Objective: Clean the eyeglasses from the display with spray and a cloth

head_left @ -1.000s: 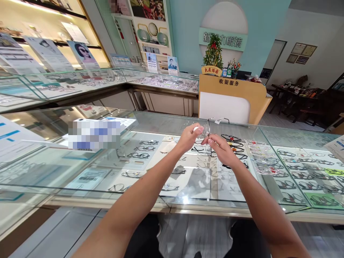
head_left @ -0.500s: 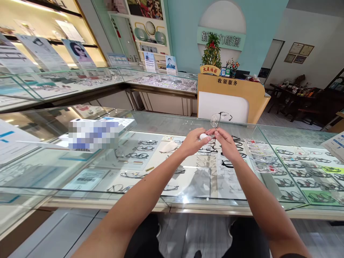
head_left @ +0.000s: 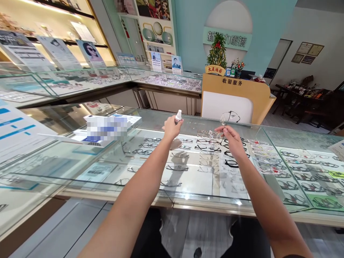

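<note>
My left hand (head_left: 172,127) is closed around a small white spray bottle (head_left: 178,115), held upright over the glass counter. Its nozzle pokes up above my fingers. My right hand (head_left: 231,138) pinches a pair of eyeglasses (head_left: 230,116) with a thin dark frame. The glasses are raised above the counter, and one lens shows just over my fingertips. A pale cloth (head_left: 176,144) lies below my left hand, partly hidden by the forearm.
Rows of eyeglass frames (head_left: 208,148) fill the glass display counter (head_left: 193,197) before me. White boxes (head_left: 131,120) and a printed card (head_left: 16,130) stand on its left part. Beyond are a wooden cashier desk (head_left: 268,100) and another display case (head_left: 166,94).
My left hand has moved left, away from the glasses, carrying the spray bottle. My right hand still holds the glasses up. The view has shifted slightly.
</note>
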The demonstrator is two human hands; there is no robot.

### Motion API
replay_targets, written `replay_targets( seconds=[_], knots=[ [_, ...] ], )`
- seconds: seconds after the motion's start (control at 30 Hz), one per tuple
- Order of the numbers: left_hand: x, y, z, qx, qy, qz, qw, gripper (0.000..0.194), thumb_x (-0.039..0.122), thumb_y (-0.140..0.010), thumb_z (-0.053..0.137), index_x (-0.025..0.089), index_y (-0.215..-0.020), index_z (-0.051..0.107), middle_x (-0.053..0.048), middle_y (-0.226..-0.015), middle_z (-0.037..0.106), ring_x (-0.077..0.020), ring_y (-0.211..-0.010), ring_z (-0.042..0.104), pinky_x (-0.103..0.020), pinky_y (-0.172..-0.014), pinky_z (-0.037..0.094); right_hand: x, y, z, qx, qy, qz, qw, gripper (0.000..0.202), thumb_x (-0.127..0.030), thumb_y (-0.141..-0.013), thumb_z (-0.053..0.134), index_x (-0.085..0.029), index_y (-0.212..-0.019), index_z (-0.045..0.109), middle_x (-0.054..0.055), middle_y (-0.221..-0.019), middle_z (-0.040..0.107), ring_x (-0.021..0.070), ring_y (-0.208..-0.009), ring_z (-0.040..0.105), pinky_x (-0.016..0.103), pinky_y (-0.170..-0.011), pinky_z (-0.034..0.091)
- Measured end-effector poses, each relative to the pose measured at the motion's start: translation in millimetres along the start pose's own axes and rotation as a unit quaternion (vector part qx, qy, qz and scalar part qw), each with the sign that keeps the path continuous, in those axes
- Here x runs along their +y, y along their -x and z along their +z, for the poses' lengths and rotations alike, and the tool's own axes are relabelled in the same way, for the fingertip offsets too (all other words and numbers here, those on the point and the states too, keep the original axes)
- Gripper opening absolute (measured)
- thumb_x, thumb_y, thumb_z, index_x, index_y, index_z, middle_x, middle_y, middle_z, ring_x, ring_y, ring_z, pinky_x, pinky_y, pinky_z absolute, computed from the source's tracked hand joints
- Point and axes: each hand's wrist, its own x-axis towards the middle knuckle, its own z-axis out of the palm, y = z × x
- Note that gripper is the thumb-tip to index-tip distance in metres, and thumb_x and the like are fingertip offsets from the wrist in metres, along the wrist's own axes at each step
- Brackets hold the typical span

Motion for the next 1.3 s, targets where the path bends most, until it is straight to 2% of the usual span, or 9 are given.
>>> replay_targets(
  seconds=[0.27, 0.63, 0.77, 0.83, 0.87, 1.0, 1.07, 1.17, 1.3],
  knots=[
    [-29.6, -14.1, -10.6, 0.004, -0.047, -0.056, 0.997, 0.018, 0.024, -0.087, 0.073, 0.024, -0.099, 0.059, -0.011, -0.108, 0.076, -0.0331, -0.122, 0.068, -0.039, -0.102, 0.049, 0.5, -1.6, -1.5, 0.008, 0.004, 0.003, 1.0, 0.052, -0.076, -0.096, 0.061, -0.027, -0.096, 0.078, 0.006, -0.112, 0.078, 0.026, -0.106, 0.065, 0.041, -0.097, 0.051],
    [-30.4, -14.0, -9.1, 0.012, -0.04, -0.092, 0.995, 0.054, 0.027, -0.087, 0.081, 0.019, -0.133, 0.053, -0.022, -0.135, 0.071, -0.0382, -0.137, 0.065, -0.047, -0.113, 0.049, 0.0, -0.1, 0.8, 0.0, -0.006, 0.008, 1.0, 0.049, -0.073, -0.097, 0.062, -0.027, -0.096, 0.078, 0.006, -0.111, 0.077, 0.0253, -0.105, 0.064, 0.04, -0.094, 0.051],
    [-11.2, -4.8, -15.6, 0.133, -0.043, -0.076, 0.987, 0.077, 0.033, -0.088, 0.078, 0.016, -0.152, 0.038, -0.028, -0.167, 0.041, -0.0414, -0.159, 0.041, -0.054, -0.128, 0.036, 1.4, -0.3, 0.6, 0.002, -0.003, 0.002, 1.0, 0.048, -0.072, -0.098, 0.06, -0.028, -0.097, 0.078, 0.006, -0.112, 0.078, 0.025, -0.103, 0.065, 0.04, -0.093, 0.052],
    [1.0, 0.6, -22.2, 0.209, -0.031, -0.014, 0.977, 0.066, 0.031, -0.091, 0.072, 0.018, -0.149, 0.043, -0.024, -0.16, 0.047, -0.0378, -0.153, 0.047, -0.05, -0.127, 0.038, 1.6, -0.6, 0.4, 0.005, -0.004, 0.0, 1.0, 0.048, -0.072, -0.098, 0.061, -0.028, -0.096, 0.078, 0.006, -0.11, 0.077, 0.0249, -0.102, 0.065, 0.04, -0.092, 0.052],
    [6.2, 2.8, -25.6, 0.2, -0.033, 0.02, 0.979, 0.054, 0.031, -0.094, 0.066, 0.019, -0.143, 0.048, -0.02, -0.15, 0.056, -0.0346, -0.143, 0.055, -0.047, -0.123, 0.042, 1.7, -0.8, 0.2, 0.006, -0.005, 0.0, 1.0, 0.048, -0.073, -0.098, 0.061, -0.028, -0.096, 0.078, 0.006, -0.109, 0.077, 0.0248, -0.101, 0.064, 0.04, -0.092, 0.052],
    [11.0, 6.6, -32.5, -0.099, -0.126, 0.044, 0.986, 0.015, 0.038, -0.093, 0.066, 0.024, -0.099, 0.068, -0.007, -0.094, 0.073, -0.0278, -0.097, 0.071, -0.037, -0.093, 0.053, 1.5, -1.4, -0.5, 0.005, -0.005, 0.002, 1.0, 0.047, -0.072, -0.098, 0.061, -0.028, -0.094, 0.078, 0.006, -0.108, 0.076, 0.0248, -0.101, 0.063, 0.041, -0.092, 0.051],
    [4.3, 5.8, -30.1, -0.215, -0.175, 0.012, 0.961, 0.024, 0.038, -0.074, 0.085, 0.025, -0.071, 0.065, -0.003, -0.068, 0.067, -0.0286, -0.077, 0.07, -0.037, -0.08, 0.052, 1.6, -1.6, -0.5, 0.005, -0.002, 0.003, 1.0, 0.047, -0.072, -0.098, 0.061, -0.028, -0.094, 0.077, 0.006, -0.108, 0.077, 0.0248, -0.1, 0.063, 0.041, -0.092, 0.052],
    [-7.6, 2.8, -24.1, -0.309, -0.224, -0.02, 0.924, 0.041, 0.029, -0.049, 0.098, 0.025, -0.051, 0.057, 0.0, -0.048, 0.056, -0.0274, -0.061, 0.063, -0.038, -0.071, 0.049, 1.5, -1.7, -0.4, 0.006, -0.003, 0.003, 1.0, 0.047, -0.072, -0.097, 0.061, -0.028, -0.095, 0.077, 0.006, -0.109, 0.078, 0.0252, -0.103, 0.064, 0.04, -0.094, 0.052],
    [-13.7, -1.9, -23.8, -0.364, -0.252, -0.015, 0.897, 0.035, 0.024, -0.046, 0.094, 0.025, -0.05, 0.06, -0.002, -0.05, 0.061, -0.0267, -0.061, 0.064, -0.036, -0.068, 0.049, 1.4, -1.7, -0.1, 0.004, -0.01, 0.005, 1.0, 0.046, -0.071, -0.097, 0.062, -0.028, -0.095, 0.077, 0.006, -0.11, 0.079, 0.0259, -0.108, 0.065, 0.04, -0.096, 0.051]
  ],
)
